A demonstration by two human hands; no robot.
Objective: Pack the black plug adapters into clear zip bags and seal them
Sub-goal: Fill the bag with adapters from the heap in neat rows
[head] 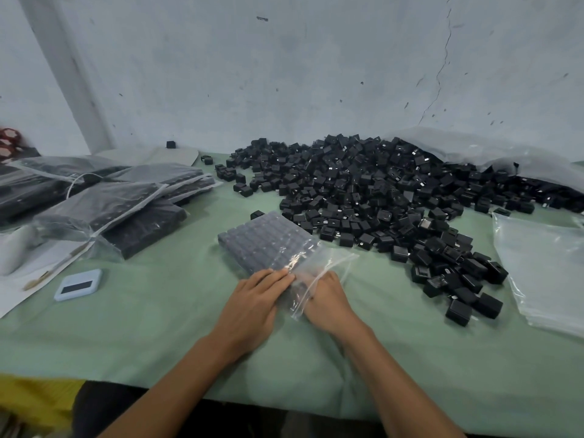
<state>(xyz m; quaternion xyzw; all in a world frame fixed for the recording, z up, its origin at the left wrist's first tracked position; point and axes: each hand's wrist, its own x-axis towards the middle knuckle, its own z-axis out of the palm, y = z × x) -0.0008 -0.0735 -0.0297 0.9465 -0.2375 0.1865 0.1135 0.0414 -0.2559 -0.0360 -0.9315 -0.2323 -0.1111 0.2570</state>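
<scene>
Filled bag (264, 240) flat on green table (158, 327). Left hand (252, 303) fingers together, pressing its open end; right hand (327, 300) beneath plastic, grip unclear. Loose adapters (379, 191) just beside.

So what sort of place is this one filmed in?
Probably a small packing workshop: a big loose heap of black plug adapters on a green-covered table, filled bags stacked at left, against a bare cracked wall.

Open green cloth (151, 314) front-left, passable. Adapter heap (395, 197) blocks right/rear; filled bags (104, 203) block left; device (78, 284) nr left edge.
</scene>
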